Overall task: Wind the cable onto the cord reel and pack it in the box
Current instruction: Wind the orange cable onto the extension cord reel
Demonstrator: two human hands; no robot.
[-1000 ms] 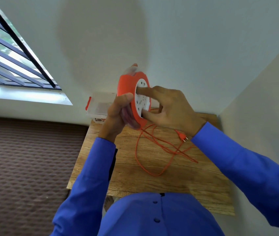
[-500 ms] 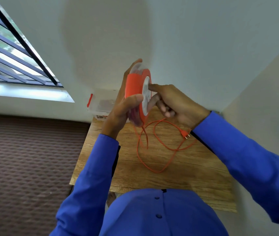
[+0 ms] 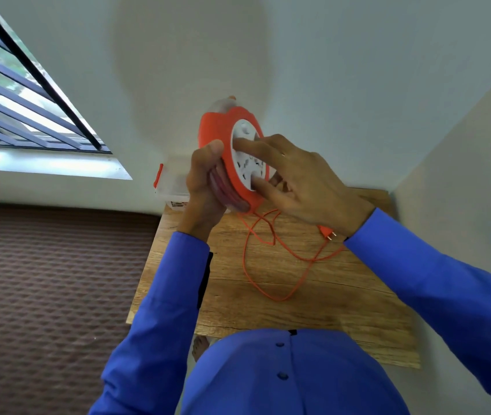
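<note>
Small wooden table (image 3: 268,298) tucked in the wall corner. Loose orange cable (image 3: 278,262) lies in loops on it, below the right fingers (image 3: 250,145); its plug (image 3: 326,233) rests just under the right wrist. Clear box (image 3: 171,187) with orange latch sits at the far left edge, behind the left fingers (image 3: 212,151).

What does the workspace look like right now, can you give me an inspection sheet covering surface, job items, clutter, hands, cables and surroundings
Surface: wooden table, set in a wall corner.
Job's things: orange cord reel held up above the table, partly wound; clear box with an orange latch at the table's far left edge.
Clutter: nothing seen.
Hands: left hand grips the reel's rim; right hand has fingers on the reel's white socket face.
Cables: orange cable hangs from the reel in loose loops on the table; its plug lies by the right wrist.
Surroundings: barred window at left, patterned brown floor.
</note>
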